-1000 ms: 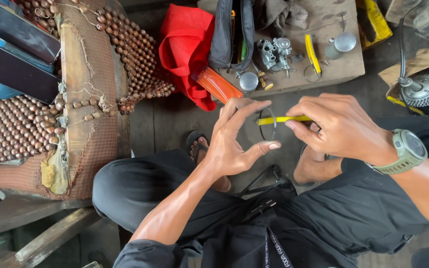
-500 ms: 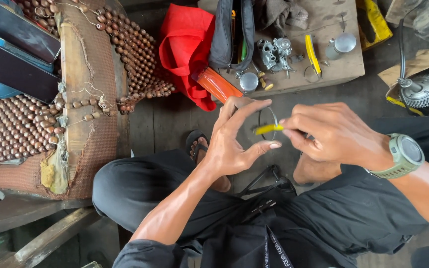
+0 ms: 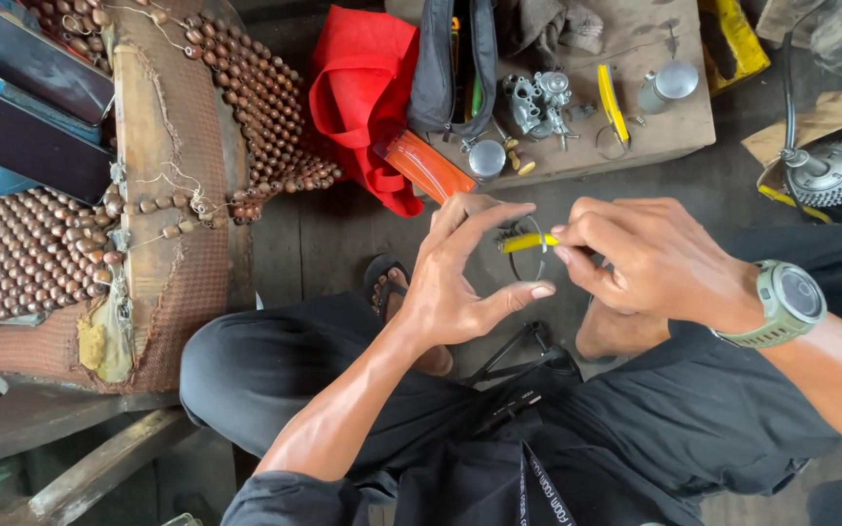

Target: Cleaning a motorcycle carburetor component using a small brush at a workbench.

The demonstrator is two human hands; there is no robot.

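Item 1: thin dark wire ring [image 3: 528, 255], a small open hoop, which you hold upright between forefinger and thumb, above the dark floor in front of your knees.

Item 2: slim yellow-handled tool [image 3: 530, 241], lying roughly level, its tip set across the ring's upper part, its far end hidden inside your fingers.

Soft, even daylight gives moderate brightness with weak shadows, mild glare on the round metal cap [image 3: 486, 157] and wristwatch [image 3: 797, 297], sharp focus across the centre, and wide-angle bending with slight softness toward the frame edges.
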